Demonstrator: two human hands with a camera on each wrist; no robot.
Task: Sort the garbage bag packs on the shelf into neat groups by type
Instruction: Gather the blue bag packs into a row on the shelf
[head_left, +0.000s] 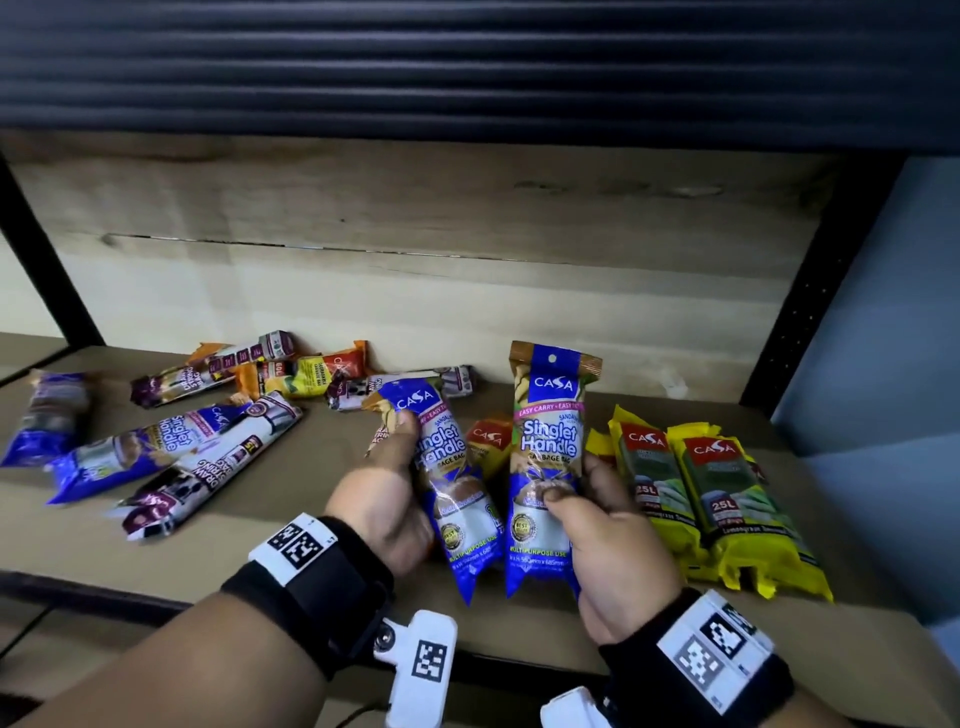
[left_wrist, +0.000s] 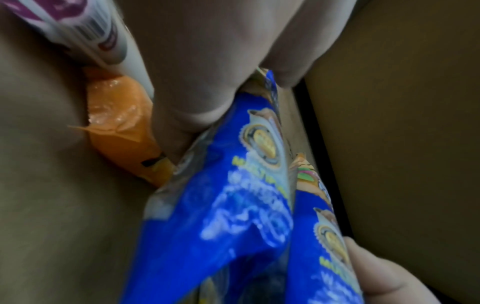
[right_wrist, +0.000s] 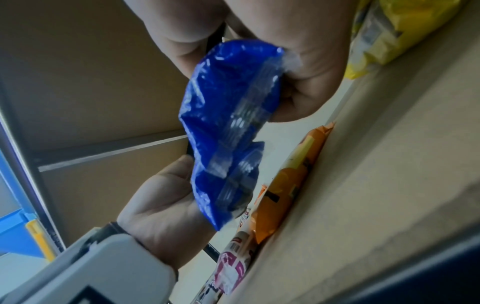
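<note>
— Blue plastic Singlet Handle garbage-bag packs: left hand (head_left: 384, 512) grips one (head_left: 451, 483), right hand (head_left: 605, 525) another (head_left: 545, 467), both raised above the wooden shelf (head_left: 519, 618).
— Slippery film; one could probably slide down onto the yellow plastic packs (head_left: 711, 493).

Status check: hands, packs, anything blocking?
Left hand grips one blue Singlet Handle pack; right hand grips a second. Yellow packs grouped at right. Orange pack lies beneath the held pair; left pile unsorted.

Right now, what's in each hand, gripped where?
Left hand: blue plastic Singlet Handle pack, gripped mid-body. Right hand: second identical blue pack, gripped on its lower half.
</note>
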